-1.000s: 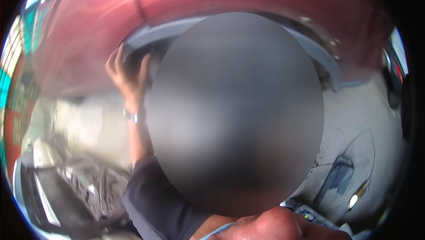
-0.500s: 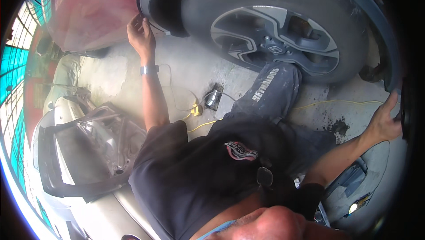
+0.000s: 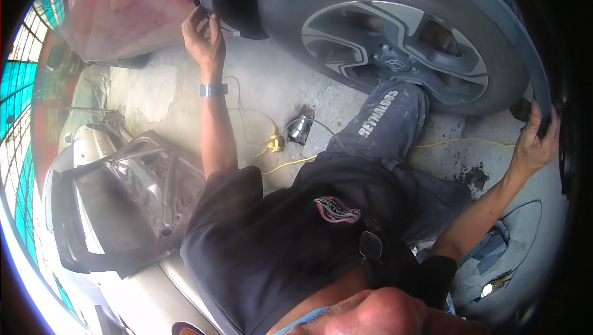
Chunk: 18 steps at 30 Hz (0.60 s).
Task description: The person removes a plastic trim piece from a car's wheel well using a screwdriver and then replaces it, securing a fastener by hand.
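Note:
A dark grey wheel arch trim (image 3: 535, 51) curves around the tyre of a car wheel (image 3: 395, 57) with a grey and silver alloy rim. My left hand (image 3: 204, 41), a watch on its wrist, is closed with fingers and thumb pinching the trim's lower end on the left, beside the red body panel (image 3: 130, 14). At the far right my right hand (image 3: 536, 140) grips the trim's other lower end, the thumb on one side and the fingers curled on the other. The top of the arch lies beyond the view.
Behind my left arm a bare car door frame (image 3: 130, 202) leans by a pale car body (image 3: 167, 301). On the floor lie a yellow cable (image 3: 457, 142), a yellow connector (image 3: 275, 142) and a shiny metal lamp-like thing (image 3: 301, 128). A light grey bumper-like panel (image 3: 525, 236) stands at right.
My right hand has moved up and its fingers now close around the trim's end. The left hand is slightly higher, still on the trim. The view has shifted a little.

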Each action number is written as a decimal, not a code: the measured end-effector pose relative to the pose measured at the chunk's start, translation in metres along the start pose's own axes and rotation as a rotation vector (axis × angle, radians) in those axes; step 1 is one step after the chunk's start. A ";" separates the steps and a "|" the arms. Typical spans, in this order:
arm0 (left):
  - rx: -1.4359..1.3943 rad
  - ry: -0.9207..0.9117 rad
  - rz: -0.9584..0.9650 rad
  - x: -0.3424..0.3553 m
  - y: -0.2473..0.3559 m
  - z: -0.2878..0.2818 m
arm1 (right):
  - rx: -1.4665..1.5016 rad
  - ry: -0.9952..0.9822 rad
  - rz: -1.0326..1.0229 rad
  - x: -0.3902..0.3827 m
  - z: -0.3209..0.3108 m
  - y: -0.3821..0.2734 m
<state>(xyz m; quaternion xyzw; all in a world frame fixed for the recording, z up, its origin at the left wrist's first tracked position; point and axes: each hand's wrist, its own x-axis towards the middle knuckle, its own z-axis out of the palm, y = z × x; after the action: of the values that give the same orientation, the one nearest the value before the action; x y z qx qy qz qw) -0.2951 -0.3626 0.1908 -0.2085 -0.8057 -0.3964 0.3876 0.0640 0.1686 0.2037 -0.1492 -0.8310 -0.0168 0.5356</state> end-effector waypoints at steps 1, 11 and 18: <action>-0.013 -0.012 -0.013 0.000 0.000 0.001 | 0.015 0.004 0.027 -0.003 -0.001 0.002; -0.054 -0.013 0.020 -0.010 0.002 0.004 | -0.025 0.044 0.070 -0.034 -0.005 -0.003; -0.179 0.178 -0.573 -0.126 -0.143 0.071 | -0.227 0.171 -0.201 0.047 -0.046 0.008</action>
<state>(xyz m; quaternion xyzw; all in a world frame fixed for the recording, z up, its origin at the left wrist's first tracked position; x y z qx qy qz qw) -0.3420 -0.3948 -0.0043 0.0294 -0.7565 -0.5755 0.3093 0.0890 0.1789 0.2644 -0.1230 -0.7858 -0.1767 0.5798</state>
